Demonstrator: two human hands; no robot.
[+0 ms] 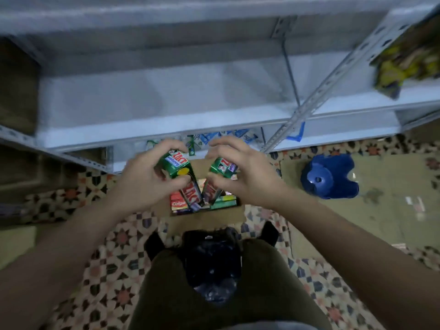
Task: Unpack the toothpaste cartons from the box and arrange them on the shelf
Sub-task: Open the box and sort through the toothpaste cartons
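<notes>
Two green toothpaste cartons are held upright at frame centre, one per hand, just above the open cardboard box [240, 211]. Left hand [142, 179] has fingers curled round the top end of the left carton [177, 166]; right hand [247, 172] is closed likewise on the right carton [222, 169]. Lower ends are still down inside the box w/ the rest of the stock.

Cartons are judged light, stiff but crushable thin card w/ a glossy face, so prob. a bit slippery; best gripped across the narrow sides near an end, not squeezed on the broad faces.

Count: 2 cartons in hand; approx. 4–5 more seen in the box, incl. a red one [178, 202], exact no. not clear through blur. The grey shelf [152, 129] across the upper frame is bare where it shows.
</notes>
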